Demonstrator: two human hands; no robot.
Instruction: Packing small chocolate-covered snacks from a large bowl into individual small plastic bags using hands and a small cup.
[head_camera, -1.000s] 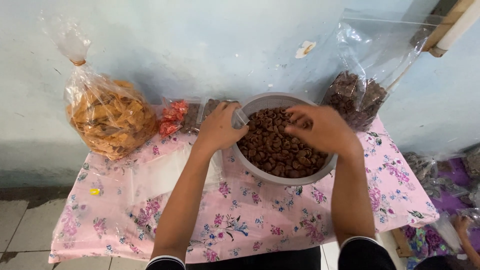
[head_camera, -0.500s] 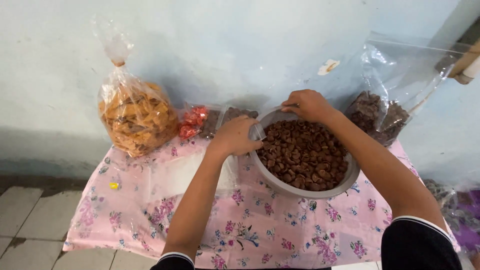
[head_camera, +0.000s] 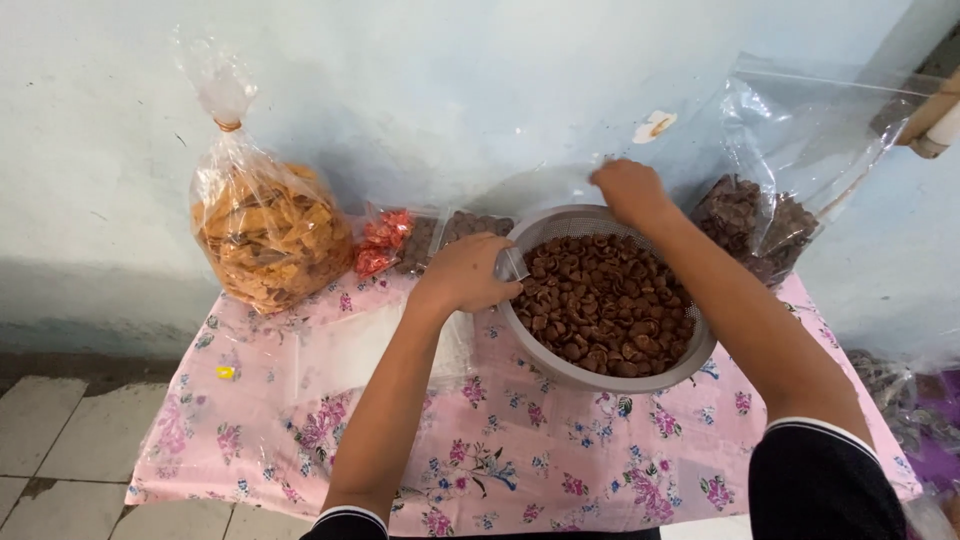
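A grey plastic colander (head_camera: 575, 377) full of brown curled snack pieces (head_camera: 600, 305) stands on a pink flowered tablecloth (head_camera: 500, 450). My left hand (head_camera: 465, 275) rests at the colander's near-left rim, shut on a small clear plastic bag (head_camera: 508, 263). My right hand (head_camera: 628, 190) hovers over the far rim near the wall with its fingers bunched together. Whether they pinch anything I cannot tell.
A large tied bag of orange chips (head_camera: 268, 235) leans on the wall at the left. Small packets of red and brown snacks (head_camera: 395, 242) lie beside it. An open clear bag of brown snacks (head_camera: 755, 225) stands at the right. A flat clear bag (head_camera: 345, 350) lies on the cloth.
My right hand left the snack pieces, went to the colander's far rim, then rose above it toward the wall. My left hand stayed at the rim with the small bag.
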